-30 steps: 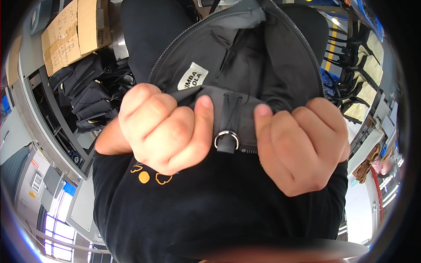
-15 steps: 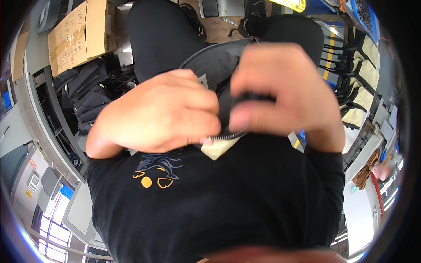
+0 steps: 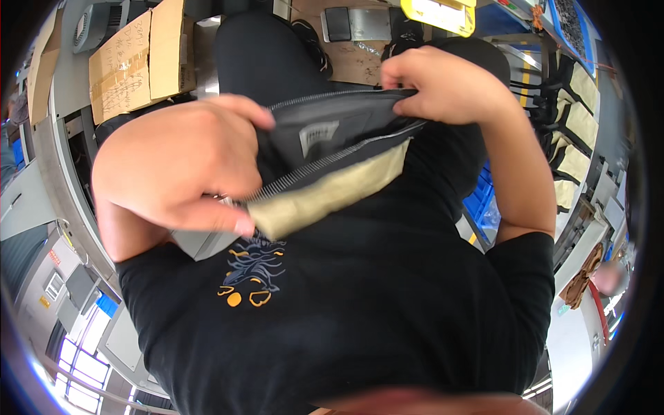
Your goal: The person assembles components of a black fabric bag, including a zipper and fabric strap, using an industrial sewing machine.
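Through the head view I have the bag [image 3: 332,194] slung between both hands, above the person's lap and just in front of the black shirt [image 3: 373,290]. It slants, its left end nearer and its right end farther off. The outside facing me is pale yellow, the lining dark, and the mouth is spread so that I can see in; a white label [image 3: 318,138] sits on the lining, and zipper teeth [image 3: 325,159] run along the near rim.

At the left end, the left hand [image 3: 181,166] is gripping the bag, its thumb against the pale near side; the hand is blurred and I cannot make out where all its fingers lie. At the far right end, the right hand [image 3: 453,86] pinches the rim between thumb and fingers.

Far left I see a cardboard box [image 3: 135,66]. On the right stands a row of cream bags with black straps [image 3: 574,124], with a blue crate [image 3: 478,198] nearer the right knee. A yellow tray [image 3: 443,15] shows at the far edge, right of centre.
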`<action>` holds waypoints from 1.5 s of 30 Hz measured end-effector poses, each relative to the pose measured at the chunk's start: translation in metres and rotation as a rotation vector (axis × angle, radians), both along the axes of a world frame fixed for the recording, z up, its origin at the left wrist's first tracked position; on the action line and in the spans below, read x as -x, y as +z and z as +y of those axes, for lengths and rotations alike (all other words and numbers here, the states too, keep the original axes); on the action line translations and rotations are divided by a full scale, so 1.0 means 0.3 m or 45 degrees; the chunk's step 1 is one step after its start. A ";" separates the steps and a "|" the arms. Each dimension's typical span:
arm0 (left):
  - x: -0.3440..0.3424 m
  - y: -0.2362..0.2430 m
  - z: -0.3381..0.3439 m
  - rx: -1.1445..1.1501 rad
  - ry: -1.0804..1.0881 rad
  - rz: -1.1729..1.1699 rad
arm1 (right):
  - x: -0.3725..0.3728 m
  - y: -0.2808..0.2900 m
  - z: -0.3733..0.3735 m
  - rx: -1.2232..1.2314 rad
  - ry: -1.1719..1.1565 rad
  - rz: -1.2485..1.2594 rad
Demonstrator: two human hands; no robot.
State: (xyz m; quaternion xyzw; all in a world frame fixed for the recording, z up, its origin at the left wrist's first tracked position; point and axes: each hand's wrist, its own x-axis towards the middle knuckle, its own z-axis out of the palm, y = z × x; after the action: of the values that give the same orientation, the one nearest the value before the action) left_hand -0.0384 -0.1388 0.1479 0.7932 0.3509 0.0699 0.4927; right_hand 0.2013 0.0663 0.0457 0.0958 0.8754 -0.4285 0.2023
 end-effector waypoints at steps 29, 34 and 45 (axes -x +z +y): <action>-0.025 -0.251 -0.411 0.173 2.147 -0.073 | 0.039 0.260 -0.317 0.444 -0.098 0.691; -0.008 -0.254 -0.426 0.310 2.176 -0.494 | 0.029 0.271 -0.307 0.419 -0.111 0.651; 0.024 -0.274 -0.450 0.474 2.100 -0.826 | 0.017 0.294 -0.314 0.432 -0.016 0.729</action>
State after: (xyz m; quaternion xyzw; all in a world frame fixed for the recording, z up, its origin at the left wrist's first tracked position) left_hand -0.0456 -0.2738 0.0657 0.1388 0.6573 0.5630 0.4814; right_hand 0.1961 -0.0280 0.1337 -0.0582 0.8123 -0.5789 -0.0416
